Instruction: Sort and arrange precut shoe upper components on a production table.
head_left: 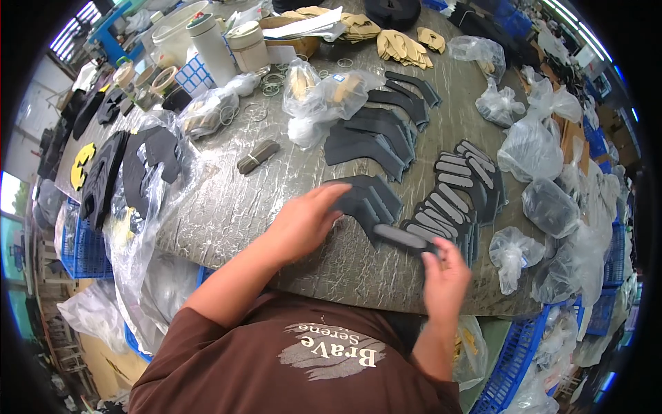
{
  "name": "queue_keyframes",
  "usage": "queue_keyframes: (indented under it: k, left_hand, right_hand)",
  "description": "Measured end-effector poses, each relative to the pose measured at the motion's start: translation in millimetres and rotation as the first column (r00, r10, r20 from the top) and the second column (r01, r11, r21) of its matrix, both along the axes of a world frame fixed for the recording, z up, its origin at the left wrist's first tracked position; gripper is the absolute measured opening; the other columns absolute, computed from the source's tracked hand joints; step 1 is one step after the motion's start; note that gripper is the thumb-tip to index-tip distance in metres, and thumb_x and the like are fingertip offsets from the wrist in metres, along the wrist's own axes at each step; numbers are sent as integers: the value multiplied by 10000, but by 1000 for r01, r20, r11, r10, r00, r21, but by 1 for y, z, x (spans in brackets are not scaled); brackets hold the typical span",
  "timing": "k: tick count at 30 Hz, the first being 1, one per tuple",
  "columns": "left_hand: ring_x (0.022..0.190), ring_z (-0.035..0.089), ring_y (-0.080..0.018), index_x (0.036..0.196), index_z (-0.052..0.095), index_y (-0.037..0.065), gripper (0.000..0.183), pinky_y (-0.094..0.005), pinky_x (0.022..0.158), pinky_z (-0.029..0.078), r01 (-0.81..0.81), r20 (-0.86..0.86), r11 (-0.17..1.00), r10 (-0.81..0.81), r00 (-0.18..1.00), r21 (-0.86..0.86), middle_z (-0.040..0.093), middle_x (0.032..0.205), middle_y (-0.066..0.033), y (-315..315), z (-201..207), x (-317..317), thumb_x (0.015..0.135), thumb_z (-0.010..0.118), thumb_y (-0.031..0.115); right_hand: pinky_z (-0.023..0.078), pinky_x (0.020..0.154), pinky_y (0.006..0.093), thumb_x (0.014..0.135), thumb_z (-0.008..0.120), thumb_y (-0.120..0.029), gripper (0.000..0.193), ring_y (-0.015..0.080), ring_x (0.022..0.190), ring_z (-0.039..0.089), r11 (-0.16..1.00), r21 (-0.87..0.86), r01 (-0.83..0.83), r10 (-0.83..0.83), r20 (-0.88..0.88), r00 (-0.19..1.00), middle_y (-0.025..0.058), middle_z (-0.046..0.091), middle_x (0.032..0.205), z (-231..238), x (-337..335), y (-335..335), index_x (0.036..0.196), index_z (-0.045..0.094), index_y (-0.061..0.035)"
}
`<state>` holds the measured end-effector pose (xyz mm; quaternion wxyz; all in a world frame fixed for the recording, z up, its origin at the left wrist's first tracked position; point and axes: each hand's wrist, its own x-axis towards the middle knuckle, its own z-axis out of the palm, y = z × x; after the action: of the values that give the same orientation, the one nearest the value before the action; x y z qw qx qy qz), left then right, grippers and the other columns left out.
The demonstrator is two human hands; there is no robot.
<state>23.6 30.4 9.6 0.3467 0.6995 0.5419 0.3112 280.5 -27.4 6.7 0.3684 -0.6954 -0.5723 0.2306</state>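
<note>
My left hand point(310, 217) reaches over the near pile of dark grey, bent flat pieces point(369, 200), its fingers stretched out and their tips on the pile's left end. Between the thumb and fingers of my right hand point(447, 276) is the end of a dark strip with a grey oblong pad point(400, 237). The strip tilts across the pile's lower right corner. Just beyond it lies a fanned row of dark bent pieces with grey pads point(441, 207). Farther off, more plain bent pieces point(372, 138) overlap in stacks.
A banded dark bundle point(258, 156) lies left of the piles on the worn grey table point(227, 214). Clear plastic bags point(531, 148) line the right edge. Beige cut pieces point(403, 50), a flask point(210, 52) and tubs stand at the back. Blue crates point(507, 369) sit below the edge.
</note>
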Motion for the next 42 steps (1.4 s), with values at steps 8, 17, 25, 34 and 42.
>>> queue_keyframes:
  k: [8, 17, 25, 34, 42]
  left_hand:
    - [909, 618, -351, 1243, 523, 88, 461, -436, 761, 506, 331, -580, 942, -298, 759, -51, 398, 1399, -133, -20, -4, 0, 826, 611, 264]
    - [1050, 523, -403, 1373, 284, -10, 1002, -426, 819, 481, 422, -159, 818, -391, 906, 392, 467, 1250, -223, -56, 2, 15, 692, 499, 693]
    - [945, 551, -357, 1404, 215, 2, 1136, -438, 779, 491, 392, -12, 847, -416, 909, 359, 485, 1264, -210, -57, -5, 16, 635, 427, 809]
    - [1032, 542, -324, 1401, 235, 17, 944, -410, 901, 432, 344, 376, 914, -403, 834, 217, 496, 1234, -216, -61, -6, 18, 806, 345, 742]
    - [973, 566, -276, 995, 636, 70, 242, -368, 815, 453, 309, 176, 899, -374, 911, 311, 574, 1073, -126, -51, 7, -2, 765, 691, 122]
  right_hand:
    - [465, 723, 302, 782, 626, -4, 107, 238, 783, 594, 981, 188, -53, 64, -54, 996, 126, 602, 818, -3, -2, -17, 888, 633, 10]
    - [476, 627, 304, 807, 602, -37, 66, 182, 687, 592, 777, 103, -621, 538, -619, 572, 109, 633, 810, -9, -88, -16, 827, 625, 22]
    - [474, 620, 267, 831, 611, -41, 75, 119, 712, 594, 773, 13, -635, 510, -608, 608, 71, 642, 770, -6, -83, -22, 822, 624, 33]
    - [408, 557, 212, 852, 581, -44, 50, 47, 631, 497, 810, -5, -587, 357, -789, 499, -16, 563, 718, -10, -90, -24, 810, 593, -18]
    - [319, 507, 175, 902, 400, -51, 85, 23, 567, 374, 828, 4, -561, 178, -950, 256, -36, 450, 734, -23, -83, -24, 869, 474, -79]
